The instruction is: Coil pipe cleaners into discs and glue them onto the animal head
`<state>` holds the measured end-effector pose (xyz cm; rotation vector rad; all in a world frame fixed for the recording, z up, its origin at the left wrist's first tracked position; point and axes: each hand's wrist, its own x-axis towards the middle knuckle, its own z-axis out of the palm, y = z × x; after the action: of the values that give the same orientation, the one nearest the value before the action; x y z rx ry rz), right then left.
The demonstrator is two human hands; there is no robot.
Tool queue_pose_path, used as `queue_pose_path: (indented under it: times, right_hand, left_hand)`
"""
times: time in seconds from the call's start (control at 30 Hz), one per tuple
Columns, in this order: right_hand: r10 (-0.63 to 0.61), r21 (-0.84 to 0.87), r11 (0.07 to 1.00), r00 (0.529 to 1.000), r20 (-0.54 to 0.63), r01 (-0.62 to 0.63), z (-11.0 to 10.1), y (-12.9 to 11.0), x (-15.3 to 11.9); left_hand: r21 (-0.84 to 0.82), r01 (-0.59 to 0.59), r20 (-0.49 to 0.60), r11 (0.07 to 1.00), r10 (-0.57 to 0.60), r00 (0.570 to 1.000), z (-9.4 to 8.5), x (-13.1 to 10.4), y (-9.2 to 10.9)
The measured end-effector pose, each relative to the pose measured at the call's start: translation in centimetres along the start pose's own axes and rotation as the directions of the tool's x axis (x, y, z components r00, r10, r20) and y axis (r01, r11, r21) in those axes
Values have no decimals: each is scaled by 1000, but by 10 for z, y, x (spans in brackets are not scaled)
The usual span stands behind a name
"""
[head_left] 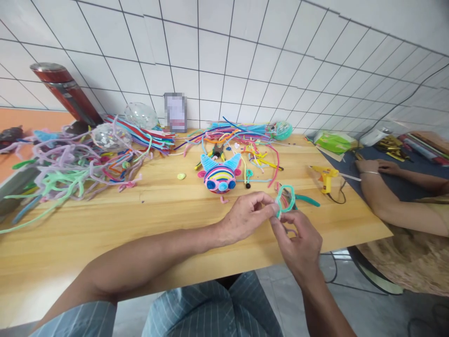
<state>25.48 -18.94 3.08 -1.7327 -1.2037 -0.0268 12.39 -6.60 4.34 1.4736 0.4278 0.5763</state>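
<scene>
- Green loop [293, 195]: right of the striped figure [220, 179], nearer the person.
- Left hand [242, 217] and right hand [302, 239]: both pinching its lower end.
- Firm fingertips there, with gentle bends, should keep the outline even.

A pale wooden table [168, 215] carries a round, striped figure [220, 177] near its middle, with a small yellow-green disc [181, 176] to the left and a yellow glue gun [327, 177] well to the right. A tangled heap of fuzzy stems [87, 164] covers the left end; a straighter bundle [242, 131] lies along the back. A teal-handled tool [307, 200], perhaps pliers, is partly hidden.
</scene>
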Motion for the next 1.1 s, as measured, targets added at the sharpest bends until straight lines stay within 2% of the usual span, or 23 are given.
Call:
queue_pose_path:
  times: [0.07,0.17,0.23,0.37,0.53,0.67,0.8,0.87,0.93,1.0,1.1]
  right_hand:
    - [139,171,973,987,83,-152,-1,3,5]
    - [289,417,840,936,199,-348,0,4,13]
    - [342,481,778,915,217,-404,2,6,17]
    - [408,492,749,894,187,-444,3,14,18]
    - [432,511,724,882,186,-463,-2,20,20]
    - [369,523,706,878,304,-478,-3,14,24]
    - [277,411,797,873,401,-442,-4,10,26]
    - [269,303,873,896,354,-382,-5,9,27]
    - [277,236,907,916,291,-349,-5,10,28]
    - [302,302,867,900,313,-396,-5,10,31]
    - [332,497,654,807,488,-570,-5,11,35]
  left_hand:
    - [8,-2,32,1000,2,999,0,0,0]
    - [42,-31,82,999,27,996,0,0,-2]
    - [81,-47,105,996,39,994,0,1,-2]
    - [130,-53,144,990,34,989,-1,1,1]
    - [56,-9,164,998,-1,987,0,2,-3]
    - [-58,36,176,998,-25,984,2,6,-15]
    - [-103,59,134,993,-45,990,2,8,-22]
    - [-89,61,123,994,-49,991,2,8,-21]
    - [-58,59,118,997,-52,992,2,7,-19]
    - [-59,47,133,997,-39,990,1,7,-16]
    - [-152,84,221,985,-49,974,0,9,-16]
